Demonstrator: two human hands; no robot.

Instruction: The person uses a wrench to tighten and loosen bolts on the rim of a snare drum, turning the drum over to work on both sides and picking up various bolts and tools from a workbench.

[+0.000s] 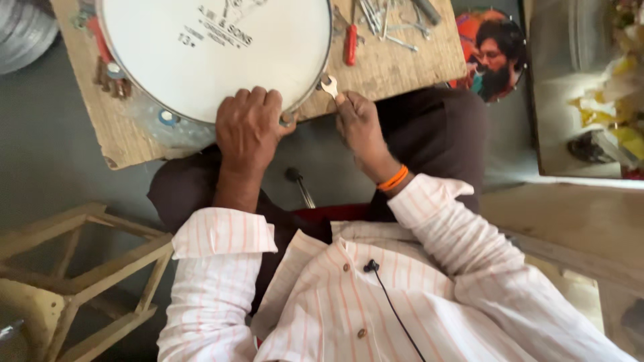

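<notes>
Pressing down on the drum (pixel 215 53) rim with flat, unclenched fingers, the left hand (pixel 248 127) steadies it on the wooden surface (pixel 396 67) while the right hand (pixel 359 127) pinches a small wrench (pixel 329 86) pointing up-left at the rim's tuning bolt just beside it.

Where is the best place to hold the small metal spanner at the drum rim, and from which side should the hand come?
Probably by its shank, from the near side: the small spanner has its open jaw at the drum rim, so only the shank is free. The right hand pinches it there now.
</notes>
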